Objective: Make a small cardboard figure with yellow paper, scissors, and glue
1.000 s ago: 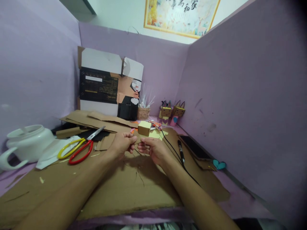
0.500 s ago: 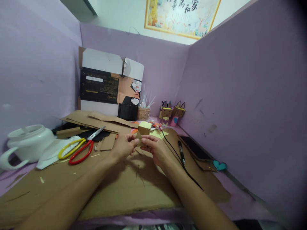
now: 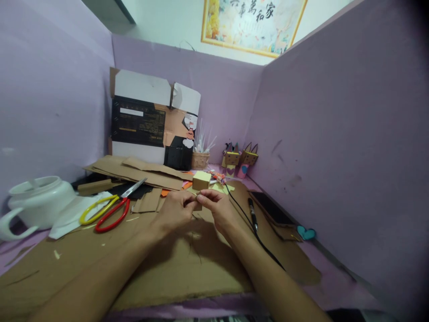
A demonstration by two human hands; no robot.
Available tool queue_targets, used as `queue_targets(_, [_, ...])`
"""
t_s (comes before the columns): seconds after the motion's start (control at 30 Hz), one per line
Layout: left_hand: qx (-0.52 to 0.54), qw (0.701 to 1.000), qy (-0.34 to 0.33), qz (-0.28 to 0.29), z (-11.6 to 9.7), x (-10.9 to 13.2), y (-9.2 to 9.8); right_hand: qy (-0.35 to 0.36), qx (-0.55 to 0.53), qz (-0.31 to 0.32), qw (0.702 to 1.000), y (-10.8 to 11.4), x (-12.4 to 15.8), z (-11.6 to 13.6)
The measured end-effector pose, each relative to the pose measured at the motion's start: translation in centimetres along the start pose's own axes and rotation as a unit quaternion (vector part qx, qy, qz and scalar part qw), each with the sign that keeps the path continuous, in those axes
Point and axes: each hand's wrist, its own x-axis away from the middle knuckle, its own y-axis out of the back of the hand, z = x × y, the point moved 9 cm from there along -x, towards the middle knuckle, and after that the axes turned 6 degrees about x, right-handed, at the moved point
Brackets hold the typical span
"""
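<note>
My left hand [image 3: 177, 206] and my right hand [image 3: 214, 205] meet at the middle of the cardboard sheet [image 3: 181, 273]. Both are closed, fingertips pinching a small brown cardboard piece [image 3: 199, 207] between them. Fingers cover most of this piece, so its full outline is hidden. Just beyond the fingertips sits a small cardboard box [image 3: 201, 180] with a pale yellow top; the hands look apart from it. Scissors [image 3: 115, 208] with one yellow and one red handle lie open to the left of my left hand.
A white pot [image 3: 43, 201] stands at the left. Cardboard strips [image 3: 140, 172] and a flattened box [image 3: 139, 118] are behind. To the right lie a black cable [image 3: 243, 208], a pen [image 3: 253, 213], a dark phone-like slab [image 3: 273, 208] and a blue heart [image 3: 306, 232]. Cat-eared figures [image 3: 232, 158] stand at the back.
My fingers have shifted around the small cardboard piece; its pointed tip showed before and is now covered. Both hands stay in nearly the same spot. The camera view has tilted very slightly.
</note>
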Motion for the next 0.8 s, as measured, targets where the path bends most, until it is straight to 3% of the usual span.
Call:
queue_targets(0.23, [-0.043,0.982,-0.179,-0.048,-2.5,1.0,0.7,0.167,0.072,0.041,0.982,-0.5,0.7,3.3])
queue_targets(0.33, [-0.097,0.951,-0.283,-0.082,-3.9,2.1,1.3,0.214,0.094,0.059,0.971,-1.0,1.5,4.7])
queue_targets(0.43, [-0.177,0.906,-0.366,-0.118,-4.9,3.2,2.0,0.210,0.089,0.093,0.969,-1.6,1.7,4.8])
queue_targets(0.53, [-0.238,0.858,-0.424,-0.167,-5.4,4.2,2.9,0.131,0.038,0.059,0.989,-0.7,0.9,3.4])
queue_targets(0.6, [-0.262,0.835,-0.449,-0.179,-5.6,4.5,3.1,0.004,-0.020,0.037,0.999,-0.2,0.3,1.1])
queue_targets(0.7, [-0.279,0.819,-0.476,-0.160,-5.8,4.7,2.6,-0.201,-0.080,0.118,0.969,-1.8,1.1,-2.0])
queue_targets(0.8, [-0.285,0.810,-0.493,-0.138,-6.1,4.9,1.7,-0.268,-0.080,0.172,0.944,-2.8,2.0,-2.8])
